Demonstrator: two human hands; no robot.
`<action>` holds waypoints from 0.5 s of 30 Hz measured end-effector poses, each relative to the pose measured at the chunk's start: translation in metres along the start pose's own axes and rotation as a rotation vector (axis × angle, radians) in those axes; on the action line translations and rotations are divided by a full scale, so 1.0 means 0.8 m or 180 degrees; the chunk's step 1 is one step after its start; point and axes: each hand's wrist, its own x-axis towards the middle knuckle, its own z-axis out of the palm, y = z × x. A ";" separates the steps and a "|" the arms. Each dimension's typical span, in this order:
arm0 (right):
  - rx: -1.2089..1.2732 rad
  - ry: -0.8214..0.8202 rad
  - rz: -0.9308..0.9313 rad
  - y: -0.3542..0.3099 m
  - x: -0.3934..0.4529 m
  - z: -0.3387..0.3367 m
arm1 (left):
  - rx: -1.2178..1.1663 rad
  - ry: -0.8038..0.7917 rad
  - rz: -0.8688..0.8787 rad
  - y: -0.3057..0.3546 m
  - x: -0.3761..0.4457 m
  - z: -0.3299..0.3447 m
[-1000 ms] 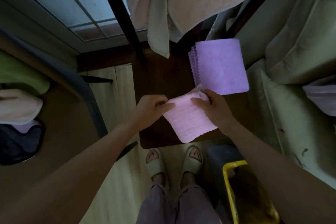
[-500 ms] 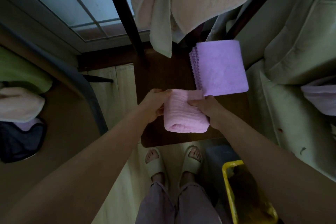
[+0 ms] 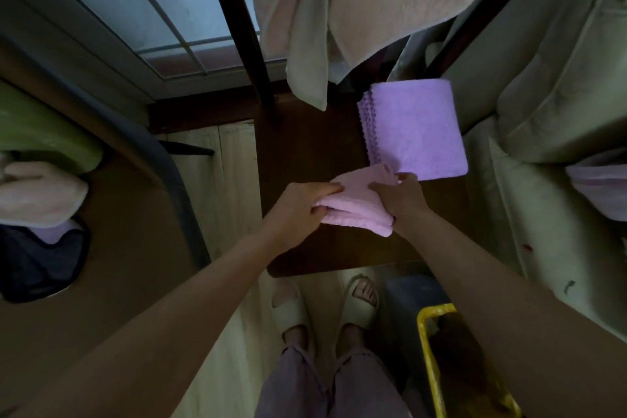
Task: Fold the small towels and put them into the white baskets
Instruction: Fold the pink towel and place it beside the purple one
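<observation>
Up close in the head view, both hands hold a small pink towel (image 3: 356, 200) over a dark wooden table (image 3: 305, 153). The left hand (image 3: 298, 205) grips the towel's left edge, fingers curled round the folded layers. The right hand (image 3: 402, 200) pinches its right side, thumb on top. Just beyond, at the far right of the table, lies a folded purple towel (image 3: 415, 131). Pale towels (image 3: 356, 3) hang above the far edge. A yellow bin (image 3: 427, 343) sits near right.

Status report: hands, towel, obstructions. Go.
Both hands, left and right, grip pink towel, partly folded, above dark wooden stool. Purple folded towel beside. No basket visible.
</observation>
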 end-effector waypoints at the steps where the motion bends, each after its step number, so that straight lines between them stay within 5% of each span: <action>1: 0.0047 0.0188 -0.0148 -0.002 0.002 -0.002 | 0.0326 -0.0043 0.0203 -0.002 -0.002 0.001; 3: 0.0092 0.0479 -0.0429 -0.008 0.005 -0.009 | 0.0795 -0.0271 0.0525 -0.005 -0.006 0.006; 6: -0.0094 0.0440 -0.0952 -0.016 0.001 -0.013 | -0.0015 -0.0561 0.0355 -0.006 -0.007 0.010; 8: -0.0325 0.0140 -0.1254 -0.022 -0.004 -0.015 | -0.1060 -0.0635 -0.0302 -0.008 -0.002 0.008; 12: -0.0080 -0.0390 -0.1380 -0.028 -0.007 -0.010 | -0.4084 0.0390 -0.2652 -0.013 0.013 -0.002; 15: -0.0108 -0.0621 -0.1425 -0.023 0.000 0.013 | -0.3822 0.0333 -0.3125 -0.018 0.029 0.011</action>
